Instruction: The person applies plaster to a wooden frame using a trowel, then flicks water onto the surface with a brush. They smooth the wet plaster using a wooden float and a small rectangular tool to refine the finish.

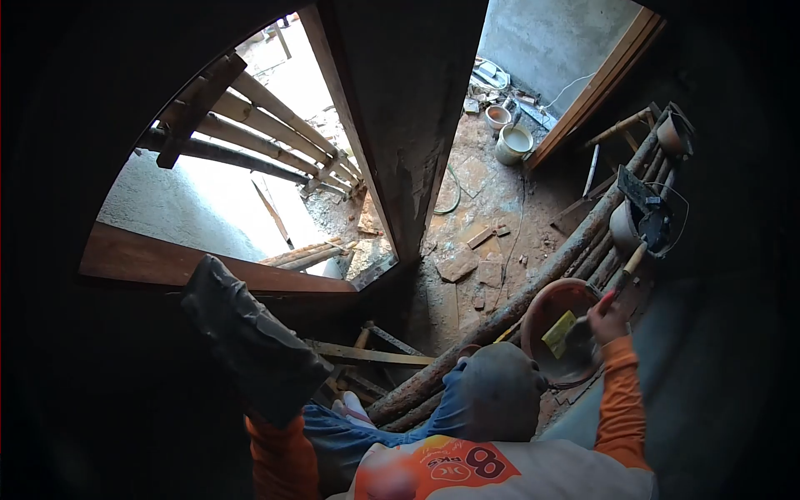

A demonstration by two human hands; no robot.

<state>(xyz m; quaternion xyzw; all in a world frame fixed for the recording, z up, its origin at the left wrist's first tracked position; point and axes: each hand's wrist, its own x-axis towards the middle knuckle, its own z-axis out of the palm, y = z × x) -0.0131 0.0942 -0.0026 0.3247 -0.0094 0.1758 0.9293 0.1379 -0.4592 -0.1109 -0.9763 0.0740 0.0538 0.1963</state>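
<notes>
My right hand (608,321), in an orange sleeve, is closed beside a brown basin (533,321); what it grips is unclear. A yellow block (558,335) and a grey rounded object lie within the basin's outline. Just beyond the hand is a wooden handle (635,257), leaning toward a bucket (623,227) with dark contents. My left hand (237,321) is raised at the left, under a dark, wrinkled, glove-like covering. Its fingers cannot be told apart. Below are my blue jeans and a grey, rounded, knee-like shape (502,392).
Rough wooden poles (546,279) run diagonally beside the basin. Another container (675,135) hangs or stands at the upper right. Below lie broken slabs (457,263), a cable and a white bucket (514,145). A dark pillar (387,125) divides two openings; bamboo slats (267,121) cross the left one.
</notes>
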